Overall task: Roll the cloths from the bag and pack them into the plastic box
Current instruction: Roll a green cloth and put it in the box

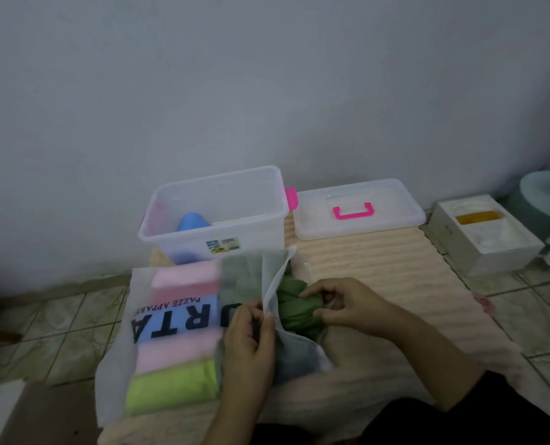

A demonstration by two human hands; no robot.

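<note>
A translucent white bag with black lettering lies on the mat and shows pink, blue and light green folded cloths inside. My left hand pinches the bag's open edge. My right hand grips a dark green cloth at the bag's mouth. Behind the bag stands the clear plastic box with pink latches, open, holding one rolled blue cloth.
The box's clear lid with a pink handle lies to the right on the cream ribbed mat. A white foam block sits further right on the tiled floor. A grey wall stands close behind.
</note>
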